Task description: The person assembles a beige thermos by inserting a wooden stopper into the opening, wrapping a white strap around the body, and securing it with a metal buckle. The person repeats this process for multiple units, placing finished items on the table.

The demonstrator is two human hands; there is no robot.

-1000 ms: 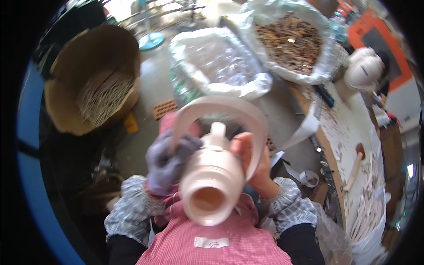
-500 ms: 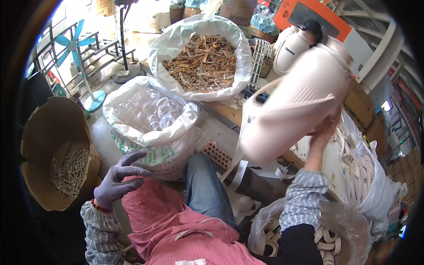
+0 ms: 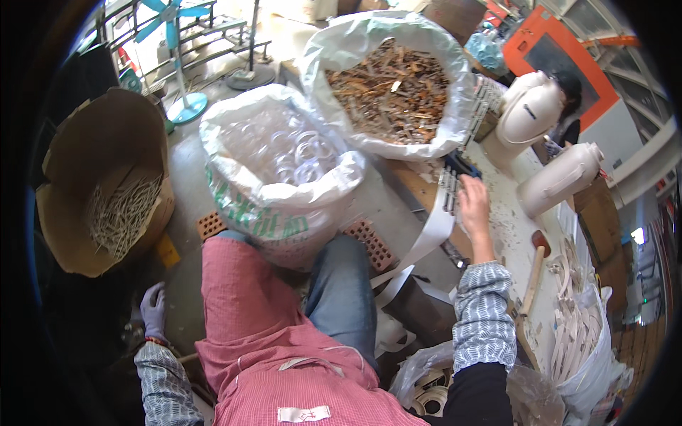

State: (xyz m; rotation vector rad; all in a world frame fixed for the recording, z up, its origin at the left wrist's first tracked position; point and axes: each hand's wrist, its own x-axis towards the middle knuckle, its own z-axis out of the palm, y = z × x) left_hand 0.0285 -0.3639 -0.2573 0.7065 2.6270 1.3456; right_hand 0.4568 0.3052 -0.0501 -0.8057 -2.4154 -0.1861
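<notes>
1. Since the earlier frame, the pale vessel (image 3: 559,181) has left the right hand (image 3: 474,209) and now stands on the bench (image 3: 517,231) at the person's right; the gloved left hand (image 3: 153,310) has dropped lower at the person's left.
2. The right hand is bare and unfilled, its fingers stretched forward, loosely bent. It lies just beside a white strip (image 3: 432,231) with dark marks and near a dark blue object (image 3: 465,167); whether the fingertips touch either, I cannot tell.
3. The left hand hangs apart in the shadow, fingers seemingly part curled; I cannot tell whether it holds anything.
4. As far as shown, the setting-down looks done: the vessel is out of both hands, well apart from them. What remains to be done to it does not show.
5. Farther along the bench stands a second vessel (image 3: 524,117), near a person in a dark cap (image 3: 567,89). Closer in lie a wooden-handled tool (image 3: 533,279) and a bundle of pale strips (image 3: 566,319).
6. Outward in front are a sack of brown pieces (image 3: 458,117) and a sack of clear rings (image 3: 280,195); at far left, a cardboard drum (image 3: 60,231) holds thin pale sticks (image 3: 124,216).
</notes>
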